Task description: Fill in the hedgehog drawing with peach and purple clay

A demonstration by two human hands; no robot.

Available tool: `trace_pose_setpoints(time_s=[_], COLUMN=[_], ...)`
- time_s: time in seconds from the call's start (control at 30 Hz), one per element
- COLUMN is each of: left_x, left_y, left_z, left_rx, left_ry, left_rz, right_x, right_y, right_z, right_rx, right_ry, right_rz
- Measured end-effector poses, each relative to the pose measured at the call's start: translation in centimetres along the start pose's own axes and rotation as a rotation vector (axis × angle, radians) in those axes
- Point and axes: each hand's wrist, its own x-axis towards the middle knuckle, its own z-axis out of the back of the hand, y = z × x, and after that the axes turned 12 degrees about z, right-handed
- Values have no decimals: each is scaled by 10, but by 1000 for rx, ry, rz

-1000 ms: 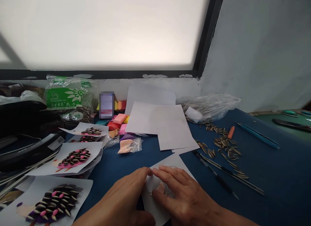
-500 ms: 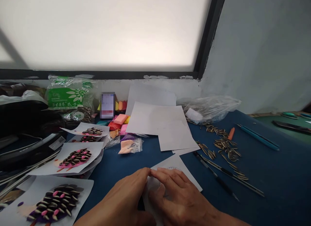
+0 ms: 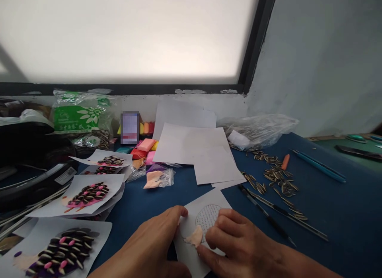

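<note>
A sheet of white paper (image 3: 191, 204) with a drawn outline lies in front of me. The round part of the drawing is filled with small marks. A thin, ragged piece of pale peach modelling clay (image 3: 195, 236) sits at the outline's left side. My left hand (image 3: 158, 242) rests at the paper's left edge, fingers stretched out and thumb apart. Over the right part of the sheet is my right hand (image 3: 235, 238), fingers curled in and thumb tip at the clay's lower right edge. Whether anything is inside its curled fingers is hidden.
Finished hedgehog pictures (image 3: 89, 194) with seed spines lie at left. Behind are clay packets (image 3: 147, 145), a phone (image 3: 130, 127), a seed bag (image 3: 80, 114) and blank sheets (image 3: 193, 144). Sunflower seeds (image 3: 280, 178), a black pen (image 3: 268, 216), tweezers (image 3: 298, 220) and a blue tool (image 3: 319, 166) lie right.
My right hand has drawn back to the right from beside my left fingertips, and its fingers have curled. The peach clay and the drawn outline now show. My left hand has hardly moved.
</note>
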Motion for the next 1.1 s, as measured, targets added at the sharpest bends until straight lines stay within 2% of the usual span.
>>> trace_pose_setpoints(time_s=[0.17, 0.6, 0.9, 1.03, 1.1], left_x=[-2, -5, -3, -1, -1], left_y=[-6, -7, -2, -3, -5], left_z=[5, 8, 6, 6, 7], left_rx=[11, 28, -4, 1, 21], left_ry=[30, 32, 33, 41, 41], left_rz=[-7, -2, -26, -23, -25], right_x=[2, 8, 6, 5, 6], right_y=[-3, 0, -2, -2, -2], right_z=[10, 0, -20, -12, -5], right_rx=[-8, -40, -68, -52, -36], right_ry=[62, 130, 75, -33, -14], right_rz=[38, 2, -20, -60, -69])
